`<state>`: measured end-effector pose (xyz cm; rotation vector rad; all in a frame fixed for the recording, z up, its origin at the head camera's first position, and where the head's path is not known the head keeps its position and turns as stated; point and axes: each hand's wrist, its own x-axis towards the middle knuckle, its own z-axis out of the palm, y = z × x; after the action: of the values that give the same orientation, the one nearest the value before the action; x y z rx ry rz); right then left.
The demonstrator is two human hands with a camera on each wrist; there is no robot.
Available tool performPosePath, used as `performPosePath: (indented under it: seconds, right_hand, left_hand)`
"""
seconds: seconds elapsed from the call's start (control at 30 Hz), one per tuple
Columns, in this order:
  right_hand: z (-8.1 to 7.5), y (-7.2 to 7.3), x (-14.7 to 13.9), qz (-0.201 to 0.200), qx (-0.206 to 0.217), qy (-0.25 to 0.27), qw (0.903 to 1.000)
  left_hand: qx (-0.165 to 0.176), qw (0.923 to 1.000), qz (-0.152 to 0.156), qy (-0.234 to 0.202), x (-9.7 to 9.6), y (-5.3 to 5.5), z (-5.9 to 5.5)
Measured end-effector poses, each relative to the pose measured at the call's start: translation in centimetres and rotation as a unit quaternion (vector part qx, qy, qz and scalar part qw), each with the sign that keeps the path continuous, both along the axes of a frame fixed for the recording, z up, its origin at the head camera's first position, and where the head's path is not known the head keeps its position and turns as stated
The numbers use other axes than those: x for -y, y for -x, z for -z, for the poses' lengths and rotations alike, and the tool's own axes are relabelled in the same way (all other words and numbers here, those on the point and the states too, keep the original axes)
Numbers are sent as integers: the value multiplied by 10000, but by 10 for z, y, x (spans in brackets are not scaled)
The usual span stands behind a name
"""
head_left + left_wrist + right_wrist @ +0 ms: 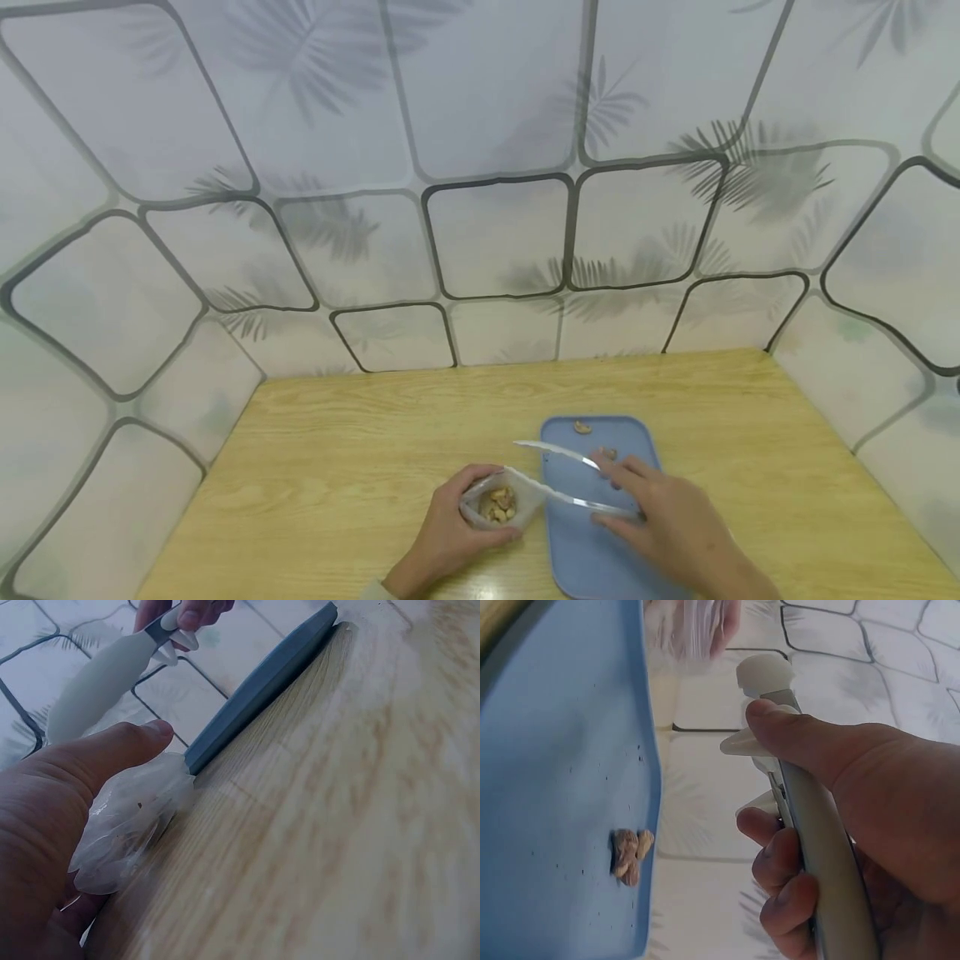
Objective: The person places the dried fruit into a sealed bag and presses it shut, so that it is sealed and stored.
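My left hand grips a clear plastic bag, its thumb and fingers around the open mouth. Several pieces that look like shelled nuts lie inside it. In the left wrist view the crumpled bag sits low by the wood tabletop. My right hand holds tongs with pale, scalloped tips, fingers wrapped around the handle. The two tong arms stand spread, the lower one reaching the bag's edge. Nothing shows between the tips. Below the tongs is a blue tray.
One nut piece lies at the tray's far end. A small clump of nut pieces rests near the tray's rim, among dark crumbs. The wood-grain table meets patterned cloth-like walls at the back and sides.
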<state>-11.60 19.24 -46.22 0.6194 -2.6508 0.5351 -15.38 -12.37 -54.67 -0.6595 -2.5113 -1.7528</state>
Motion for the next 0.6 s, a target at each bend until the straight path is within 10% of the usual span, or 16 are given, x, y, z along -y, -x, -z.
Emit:
performPosePath:
  seconds: [0.6]
  right_hand:
    - [-3,12,-27,579,290,-161,9978]
  left_hand:
    - [414,9988,-176,170,-1,0,-2]
